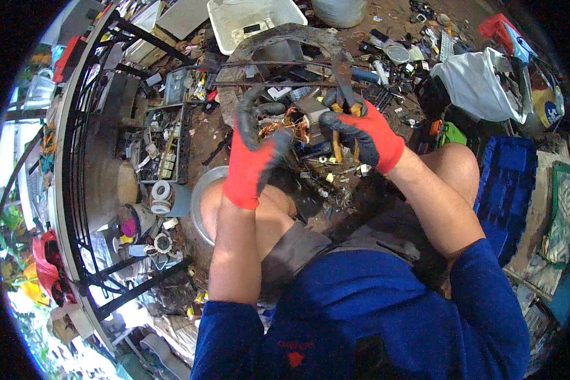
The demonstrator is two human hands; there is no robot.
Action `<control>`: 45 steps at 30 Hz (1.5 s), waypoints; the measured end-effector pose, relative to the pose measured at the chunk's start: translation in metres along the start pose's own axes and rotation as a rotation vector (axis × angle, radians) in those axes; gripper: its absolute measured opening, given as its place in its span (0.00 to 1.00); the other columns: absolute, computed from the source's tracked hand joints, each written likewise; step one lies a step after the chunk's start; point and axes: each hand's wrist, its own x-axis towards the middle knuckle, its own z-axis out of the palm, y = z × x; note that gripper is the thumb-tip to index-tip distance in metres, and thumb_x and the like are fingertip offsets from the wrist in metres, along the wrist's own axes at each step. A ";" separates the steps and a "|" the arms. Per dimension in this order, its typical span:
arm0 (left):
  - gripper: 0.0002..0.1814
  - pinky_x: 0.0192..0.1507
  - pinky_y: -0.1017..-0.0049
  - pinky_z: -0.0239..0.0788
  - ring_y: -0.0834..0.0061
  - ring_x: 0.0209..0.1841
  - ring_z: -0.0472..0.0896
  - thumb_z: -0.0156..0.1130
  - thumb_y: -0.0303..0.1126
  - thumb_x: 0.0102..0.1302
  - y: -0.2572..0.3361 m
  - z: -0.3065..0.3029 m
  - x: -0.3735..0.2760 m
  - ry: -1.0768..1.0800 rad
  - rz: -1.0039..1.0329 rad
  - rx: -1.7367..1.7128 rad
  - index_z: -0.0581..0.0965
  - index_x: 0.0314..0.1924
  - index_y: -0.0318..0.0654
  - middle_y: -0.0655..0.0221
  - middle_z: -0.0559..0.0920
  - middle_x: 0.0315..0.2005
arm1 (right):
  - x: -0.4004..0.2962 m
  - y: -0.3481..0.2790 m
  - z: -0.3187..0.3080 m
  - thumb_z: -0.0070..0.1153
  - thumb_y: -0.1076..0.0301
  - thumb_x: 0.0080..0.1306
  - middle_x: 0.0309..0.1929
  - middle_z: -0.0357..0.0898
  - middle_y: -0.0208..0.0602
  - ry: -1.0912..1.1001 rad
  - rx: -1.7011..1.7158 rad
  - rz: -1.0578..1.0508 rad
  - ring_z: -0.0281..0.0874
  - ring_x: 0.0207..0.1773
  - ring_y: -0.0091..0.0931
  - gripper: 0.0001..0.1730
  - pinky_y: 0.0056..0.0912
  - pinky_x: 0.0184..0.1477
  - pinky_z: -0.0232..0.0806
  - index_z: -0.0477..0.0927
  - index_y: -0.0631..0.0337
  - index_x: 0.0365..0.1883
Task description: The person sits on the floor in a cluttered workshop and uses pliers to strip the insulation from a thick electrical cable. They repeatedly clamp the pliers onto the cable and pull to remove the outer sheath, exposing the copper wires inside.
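My right hand (pixel 368 130), in a red glove with a dark coated palm, grips a plier-like hand tool (pixel 336 145) by its orange-yellow handles. Its dark, rusty metal end points away from me, and motion blurs it. Just left of the tool is a grey metal motor part (pixel 313 114) with loose copper windings (pixel 285 127) spilling from its near side. My left hand (pixel 254 147), gloved alike, is beside those windings with its fingers spread and blurred. I see nothing held in it; whether it touches the wire I cannot tell.
A rusty metal frame (pixel 289 84) lies beyond my hands. At left are a tray of scrap parts (pixel 186 156) and a dark metal rack (pixel 69 156). A white plastic tub (pixel 216 23), a white sack (pixel 479 90) and a blue plastic piece (pixel 506 194) surround the scrap-strewn ground.
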 end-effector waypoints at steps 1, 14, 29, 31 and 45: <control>0.24 0.58 0.70 0.67 0.74 0.50 0.77 0.68 0.27 0.57 0.000 0.000 -0.002 -0.057 -0.010 0.060 0.73 0.55 0.37 0.65 0.80 0.48 | -0.001 0.003 -0.001 0.62 0.67 0.66 0.40 0.83 0.28 -0.003 -0.022 -0.006 0.80 0.41 0.20 0.13 0.28 0.43 0.73 0.80 0.58 0.48; 0.14 0.46 0.69 0.72 0.61 0.40 0.81 0.67 0.24 0.56 -0.008 0.004 -0.003 0.148 0.253 0.628 0.78 0.43 0.33 0.57 0.82 0.37 | -0.001 -0.005 0.003 0.63 0.67 0.66 0.41 0.82 0.26 -0.085 0.029 -0.030 0.79 0.43 0.18 0.15 0.26 0.47 0.71 0.80 0.60 0.50; 0.31 0.65 0.72 0.61 0.75 0.61 0.73 0.64 0.20 0.59 0.001 -0.018 0.003 -0.143 -0.001 0.201 0.71 0.64 0.35 0.63 0.78 0.57 | -0.012 -0.016 0.005 0.62 0.65 0.68 0.42 0.82 0.28 -0.217 0.087 0.059 0.79 0.43 0.18 0.17 0.24 0.45 0.71 0.79 0.62 0.51; 0.30 0.68 0.70 0.58 0.71 0.65 0.71 0.60 0.22 0.62 0.005 -0.019 0.006 -0.323 -0.117 0.077 0.70 0.66 0.34 0.61 0.76 0.61 | -0.012 -0.010 -0.006 0.62 0.65 0.66 0.45 0.82 0.30 -0.212 -0.127 0.001 0.79 0.48 0.21 0.20 0.27 0.51 0.71 0.77 0.64 0.54; 0.24 0.59 0.60 0.73 0.59 0.57 0.79 0.62 0.28 0.68 -0.040 -0.020 0.000 -0.038 -0.365 -0.178 0.68 0.61 0.32 0.51 0.78 0.57 | -0.011 -0.031 0.024 0.66 0.66 0.58 0.42 0.82 0.38 -0.198 -0.501 -0.322 0.77 0.44 0.25 0.25 0.33 0.48 0.71 0.76 0.61 0.53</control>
